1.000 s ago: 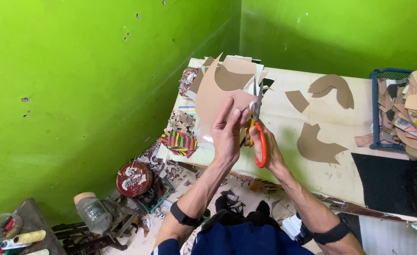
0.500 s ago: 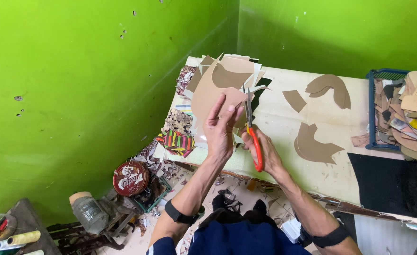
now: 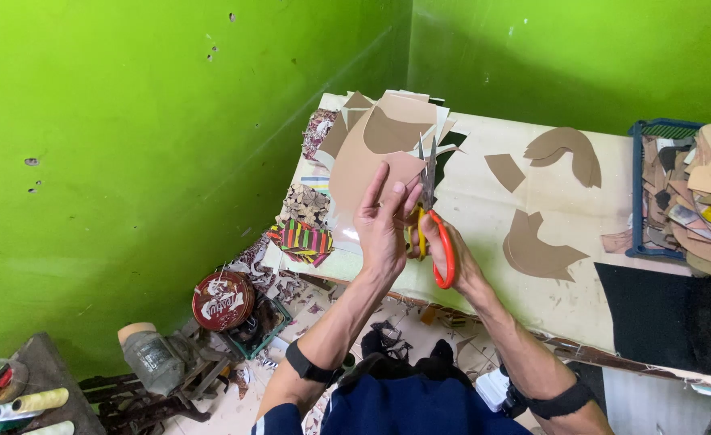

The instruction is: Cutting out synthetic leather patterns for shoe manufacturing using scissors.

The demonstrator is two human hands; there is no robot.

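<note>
A blue tray (image 3: 636, 193) holds cut scraps (image 3: 706, 205). The raised left hand (image 3: 382, 229) pinches a tan sheet (image 3: 363, 165); the right hand (image 3: 444, 254) grips scissors (image 3: 434, 217).

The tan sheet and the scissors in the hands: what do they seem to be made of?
The tan sheet looks like thin matte cardboard or stiff paper; it holds flat and shows clean cut edges. The scissors seem to have shiny metal blades and glossy orange plastic handles.

Bare tabletop (image 3: 484, 205) between brown cutouts (image 3: 537, 250)
</note>
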